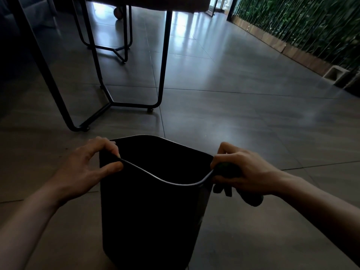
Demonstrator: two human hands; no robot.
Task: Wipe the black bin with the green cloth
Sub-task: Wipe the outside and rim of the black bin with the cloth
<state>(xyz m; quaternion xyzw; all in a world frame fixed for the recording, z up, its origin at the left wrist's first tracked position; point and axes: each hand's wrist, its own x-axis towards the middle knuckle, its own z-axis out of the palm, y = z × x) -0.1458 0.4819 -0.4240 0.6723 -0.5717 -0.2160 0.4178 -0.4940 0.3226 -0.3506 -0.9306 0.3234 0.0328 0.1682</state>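
A tall black bin (152, 217) stands upright on the tiled floor in the lower middle of the head view, its mouth open toward me. My left hand (87, 164) pinches the bin's left rim between thumb and fingers. My right hand (243, 172) grips the right rim with a dark green cloth (231, 184) bunched in it; part of the cloth hangs below the palm outside the bin wall. The near rim bows inward between my hands. The inside of the bin is too dark to see.
A table with black metal legs (161, 75) stands just beyond the bin to the left, with a second frame (120, 49) behind it. A green plant wall with a wooden base (303, 53) runs along the right. Grey floor tiles (253, 114) stretch ahead.
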